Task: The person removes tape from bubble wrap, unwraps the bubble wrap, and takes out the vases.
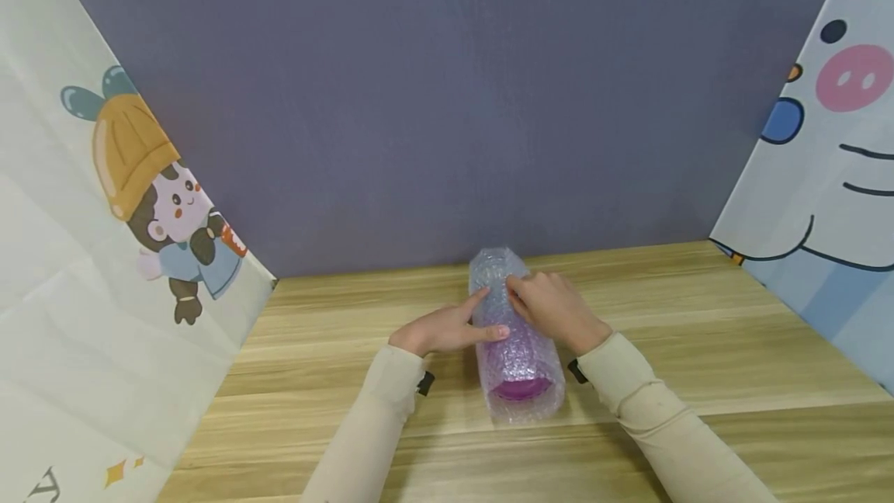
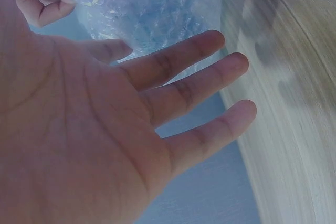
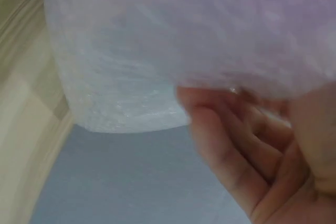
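Observation:
A purple round-ended object (image 1: pixel 522 389) lies inside a roll of clear bubble wrap (image 1: pixel 520 352), which points away from me on the table. Its near end shows through the open end of the wrap; its exact kind is hidden. My left hand (image 1: pixel 447 328) touches the top and left of the roll with thumb and index finger, while the other fingers of the left hand (image 2: pixel 105 124) stretch out straight. On the roll's upper right side, my right hand (image 1: pixel 555 309) has curled fingers and pinches the wrap. In the right wrist view, the wrap partly covers the right hand's fingertips (image 3: pixel 191 98).
The wood-grain table (image 1: pixel 314 379) ends at a dark grey-blue back panel (image 1: pixel 447 115), close to the roll's far end. Printed cartoon sheets stand at the left (image 1: pixel 77 293) and right (image 1: pixel 845 216).

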A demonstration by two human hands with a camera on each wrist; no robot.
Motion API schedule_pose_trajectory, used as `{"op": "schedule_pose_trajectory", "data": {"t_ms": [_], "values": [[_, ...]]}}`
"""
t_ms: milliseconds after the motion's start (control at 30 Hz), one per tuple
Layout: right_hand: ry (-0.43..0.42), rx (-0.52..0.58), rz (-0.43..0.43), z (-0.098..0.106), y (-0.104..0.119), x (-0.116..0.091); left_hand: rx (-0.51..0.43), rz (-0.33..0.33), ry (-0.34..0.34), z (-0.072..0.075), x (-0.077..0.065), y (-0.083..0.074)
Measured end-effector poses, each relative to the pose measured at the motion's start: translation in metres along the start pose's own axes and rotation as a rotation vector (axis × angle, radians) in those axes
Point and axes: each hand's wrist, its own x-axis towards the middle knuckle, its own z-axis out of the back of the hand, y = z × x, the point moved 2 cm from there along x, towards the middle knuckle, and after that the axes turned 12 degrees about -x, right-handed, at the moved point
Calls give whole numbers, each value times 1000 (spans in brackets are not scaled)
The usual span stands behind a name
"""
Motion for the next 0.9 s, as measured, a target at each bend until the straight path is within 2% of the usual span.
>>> {"op": "schedule_pose_trajectory", "data": {"t_ms": [167, 467, 733, 900], "values": [[10, 14, -37, -4, -3, -1, -21, 8, 9, 0, 0, 1], [32, 24, -40, -7, -7, -1, -28, 18, 10, 0, 2, 2], [134, 173, -44, 2, -16, -1, -20, 18, 12, 0, 4, 3], [161, 212, -28, 6, -21, -1, -13, 18, 12, -1, 4, 2]]}}
